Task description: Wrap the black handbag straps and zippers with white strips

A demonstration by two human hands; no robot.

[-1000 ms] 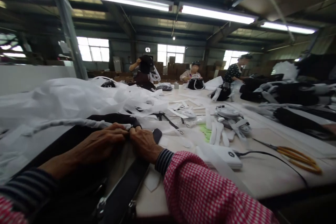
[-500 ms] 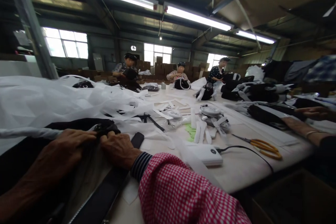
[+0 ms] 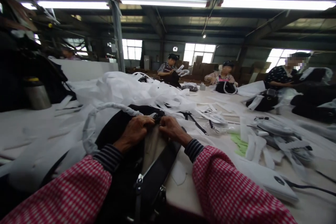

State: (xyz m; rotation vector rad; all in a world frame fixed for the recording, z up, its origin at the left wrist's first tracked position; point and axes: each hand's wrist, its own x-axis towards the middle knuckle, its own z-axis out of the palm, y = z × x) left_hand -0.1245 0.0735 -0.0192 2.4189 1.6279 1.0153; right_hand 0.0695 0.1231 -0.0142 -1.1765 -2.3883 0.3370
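A black handbag (image 3: pixel 111 126) lies before me, its zipped top opened and the beige lining (image 3: pixel 152 145) showing. My left hand (image 3: pixel 135 129) is closed on the far end of the opening, near the base of a handle (image 3: pixel 90 126) wrapped in white. Close beside it, my right hand (image 3: pixel 172 128) pinches the same far end from the right. Both sets of fingers meet around a small dark fitting there, mostly hidden. A metal zipper pull (image 3: pixel 139 180) hangs at the near end of the opening.
White wrapping sheets (image 3: pixel 131 85) are heaped beyond the bag. To the right lie green paper (image 3: pixel 238 143), white strips and a white device (image 3: pixel 270 182) with a black cable. A bottle (image 3: pixel 36 92) stands at left. Several co-workers handle black bags across the table.
The view has swung left, so table things sit further right and the bottle appears. Both hands remain closed at the bag's far end. The scissors have left the view.
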